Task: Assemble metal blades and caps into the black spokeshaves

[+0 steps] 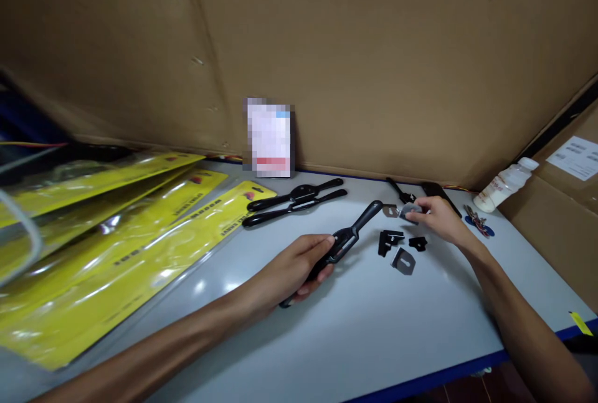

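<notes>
My left hand [299, 263] is closed around a black two-handled tool body [348, 238], one handle pointing up and to the right above the grey table [374, 328]. My right hand [436, 216] pinches a small grey metal plate [410, 210] just above the table. Below that hand lie small loose parts: a black bracket [387, 241], a small black piece [418, 243] and a grey slotted plate [404, 261]. A further small metal piece [389, 210] lies left of the pinched plate.
Two more black tools [296, 199] lie near the cardboard wall [327, 48]. Yellow plastic packages [116, 247] are stacked at the left. A blurred card [268, 138] leans on the wall. A white bottle [507, 184], keys [477, 221] and another black tool [399, 191] sit at the right.
</notes>
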`<act>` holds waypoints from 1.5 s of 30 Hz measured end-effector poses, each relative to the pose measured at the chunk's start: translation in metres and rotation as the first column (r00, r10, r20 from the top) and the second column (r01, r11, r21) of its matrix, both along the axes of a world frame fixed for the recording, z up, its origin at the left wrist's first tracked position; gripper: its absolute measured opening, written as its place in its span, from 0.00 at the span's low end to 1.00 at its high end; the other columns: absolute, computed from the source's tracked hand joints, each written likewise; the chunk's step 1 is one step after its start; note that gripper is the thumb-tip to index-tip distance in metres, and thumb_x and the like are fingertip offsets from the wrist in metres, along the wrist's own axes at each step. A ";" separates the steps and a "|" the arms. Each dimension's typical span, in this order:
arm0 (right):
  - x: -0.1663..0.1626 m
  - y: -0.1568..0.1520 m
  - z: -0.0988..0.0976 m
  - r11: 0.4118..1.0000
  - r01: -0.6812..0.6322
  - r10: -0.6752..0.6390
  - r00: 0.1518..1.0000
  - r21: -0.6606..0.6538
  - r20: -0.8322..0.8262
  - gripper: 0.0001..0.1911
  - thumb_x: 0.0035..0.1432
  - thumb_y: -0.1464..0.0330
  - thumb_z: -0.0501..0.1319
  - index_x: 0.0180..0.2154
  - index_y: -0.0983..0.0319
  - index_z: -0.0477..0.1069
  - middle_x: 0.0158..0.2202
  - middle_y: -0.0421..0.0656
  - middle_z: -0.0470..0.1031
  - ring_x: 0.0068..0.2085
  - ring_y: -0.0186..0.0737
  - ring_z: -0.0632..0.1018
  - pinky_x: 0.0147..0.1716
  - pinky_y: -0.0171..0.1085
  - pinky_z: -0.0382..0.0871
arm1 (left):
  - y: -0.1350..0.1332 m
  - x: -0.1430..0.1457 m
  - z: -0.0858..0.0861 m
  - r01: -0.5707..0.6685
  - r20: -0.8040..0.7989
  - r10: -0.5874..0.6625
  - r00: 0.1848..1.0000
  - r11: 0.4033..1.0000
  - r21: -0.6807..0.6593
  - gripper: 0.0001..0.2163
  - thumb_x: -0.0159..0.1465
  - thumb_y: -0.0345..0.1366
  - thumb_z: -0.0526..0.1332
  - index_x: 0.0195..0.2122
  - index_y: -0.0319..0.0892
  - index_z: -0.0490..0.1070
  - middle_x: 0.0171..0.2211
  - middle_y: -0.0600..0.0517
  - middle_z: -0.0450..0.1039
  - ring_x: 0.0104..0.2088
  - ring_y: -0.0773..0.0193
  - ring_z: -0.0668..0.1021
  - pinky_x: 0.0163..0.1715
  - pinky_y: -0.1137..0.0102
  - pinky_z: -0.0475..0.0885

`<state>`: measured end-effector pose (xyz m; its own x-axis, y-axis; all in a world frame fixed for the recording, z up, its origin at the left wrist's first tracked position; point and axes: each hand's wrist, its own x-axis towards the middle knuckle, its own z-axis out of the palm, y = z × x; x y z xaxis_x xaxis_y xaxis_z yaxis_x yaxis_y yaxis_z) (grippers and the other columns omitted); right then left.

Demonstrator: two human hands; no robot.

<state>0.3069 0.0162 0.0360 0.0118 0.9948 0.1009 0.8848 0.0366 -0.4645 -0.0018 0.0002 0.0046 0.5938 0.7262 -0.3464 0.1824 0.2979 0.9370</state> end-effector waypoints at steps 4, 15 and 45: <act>-0.031 -0.020 0.009 0.998 -0.064 0.050 0.933 -0.029 -0.357 0.12 0.59 0.57 0.59 0.31 0.58 0.65 0.24 0.38 0.73 0.23 0.35 0.72 0.21 0.34 0.60 | -0.001 0.000 0.000 0.004 0.039 -0.005 0.999 1.000 0.031 0.20 0.66 0.56 0.55 0.28 0.46 0.59 0.20 0.62 0.62 0.13 0.75 0.58 0.09 0.79 0.51; -0.094 -0.049 -0.010 0.885 -0.388 0.110 0.711 -0.258 -0.695 0.20 0.58 0.56 0.66 0.23 0.59 0.63 0.17 0.32 0.61 0.17 0.28 0.60 0.17 0.32 0.52 | -0.001 0.001 -0.003 0.016 0.063 -0.019 0.998 0.999 0.041 0.20 0.65 0.60 0.55 0.31 0.47 0.59 0.18 0.64 0.58 0.13 0.74 0.54 0.09 0.80 0.49; 0.002 0.010 -0.023 0.989 0.052 -0.080 0.975 0.138 0.209 0.08 0.61 0.67 0.62 0.42 0.59 0.78 0.39 0.45 0.81 0.40 0.44 0.79 0.38 0.37 0.65 | -0.002 0.003 -0.003 0.060 -0.076 -0.056 0.996 0.997 0.047 0.27 0.55 0.68 0.57 0.28 0.48 0.55 0.15 0.65 0.56 0.12 0.75 0.54 0.08 0.79 0.47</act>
